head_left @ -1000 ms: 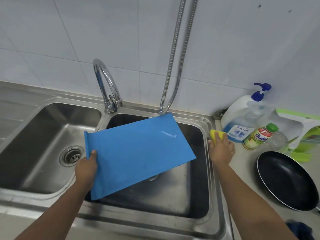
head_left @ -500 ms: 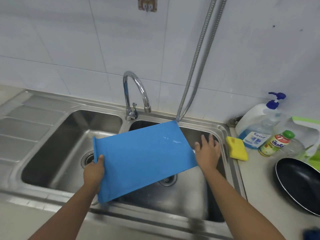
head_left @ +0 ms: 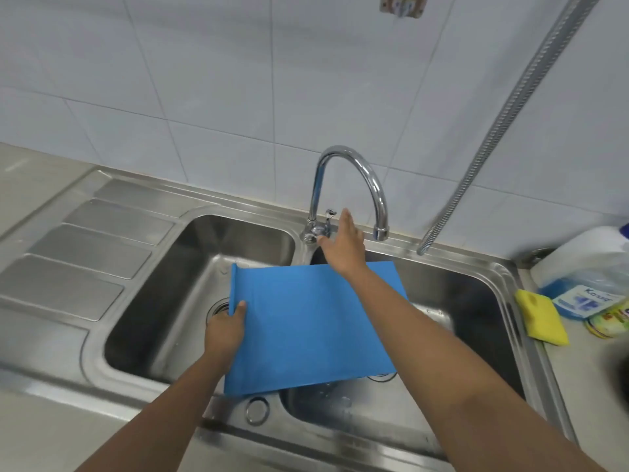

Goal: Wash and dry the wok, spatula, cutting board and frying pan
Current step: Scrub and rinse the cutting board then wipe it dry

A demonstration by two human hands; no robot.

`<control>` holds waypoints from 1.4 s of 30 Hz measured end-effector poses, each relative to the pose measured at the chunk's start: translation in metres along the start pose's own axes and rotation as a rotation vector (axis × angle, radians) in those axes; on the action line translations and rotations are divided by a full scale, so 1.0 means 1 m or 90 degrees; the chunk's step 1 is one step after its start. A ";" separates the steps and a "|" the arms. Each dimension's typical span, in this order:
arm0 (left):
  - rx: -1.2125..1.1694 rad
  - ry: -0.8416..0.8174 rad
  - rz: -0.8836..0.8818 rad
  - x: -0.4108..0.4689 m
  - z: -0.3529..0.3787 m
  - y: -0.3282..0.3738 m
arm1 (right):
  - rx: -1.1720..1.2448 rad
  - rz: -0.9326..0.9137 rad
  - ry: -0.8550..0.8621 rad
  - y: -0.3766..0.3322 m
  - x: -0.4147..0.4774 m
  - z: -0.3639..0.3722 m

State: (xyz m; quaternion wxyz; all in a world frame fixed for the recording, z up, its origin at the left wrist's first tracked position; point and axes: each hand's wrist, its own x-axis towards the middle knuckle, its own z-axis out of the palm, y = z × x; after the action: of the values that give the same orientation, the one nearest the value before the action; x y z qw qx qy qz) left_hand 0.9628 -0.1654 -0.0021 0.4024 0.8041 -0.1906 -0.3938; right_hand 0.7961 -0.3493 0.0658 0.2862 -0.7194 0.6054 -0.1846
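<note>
A blue cutting board (head_left: 306,328) hangs over the divider of a steel double sink (head_left: 503,277). My left hand (head_left: 226,330) grips its left edge, thumb on top. My right hand (head_left: 343,247) stretches across the board with fingers straight, its fingertips at the small lever (head_left: 327,218) of the chrome tap (head_left: 357,175). No water runs from the spout. A dark blurred shape at the right edge may be the frying pan (head_left: 621,376). Wok and spatula are out of view.
A yellow sponge (head_left: 541,316) lies on the counter right of the sink, beside a soap pump bottle (head_left: 589,277) and a small bottle (head_left: 612,321). A metal hose (head_left: 503,124) hangs down the tiled wall. The ribbed drainboard (head_left: 85,253) is on the left.
My right hand left the sponge on the counter, crossed over the board and reached up to the tap lever. The view shifted left; the left hand keeps its grip.
</note>
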 end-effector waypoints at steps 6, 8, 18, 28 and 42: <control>-0.004 -0.008 -0.010 0.022 -0.002 -0.006 | 0.156 0.053 0.026 -0.015 0.015 0.012; -0.014 -0.010 -0.018 0.026 -0.002 -0.008 | 0.152 0.022 0.062 -0.016 0.006 0.020; -0.058 -0.038 -0.011 0.035 0.000 -0.006 | -0.139 -0.006 -0.019 0.055 -0.084 0.059; 0.009 -0.030 0.028 0.033 -0.002 -0.004 | 0.095 0.397 0.091 0.152 -0.118 -0.017; -0.019 -0.090 0.007 -0.033 0.076 0.026 | 0.263 0.419 0.199 0.213 -0.136 -0.113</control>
State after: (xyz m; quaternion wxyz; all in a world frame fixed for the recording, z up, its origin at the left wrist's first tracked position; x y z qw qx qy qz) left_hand 0.8834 -0.1985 0.0067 0.4020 0.7671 -0.2172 -0.4503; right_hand 0.5366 -0.2593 0.0283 0.3730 -0.3780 0.7895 -0.3078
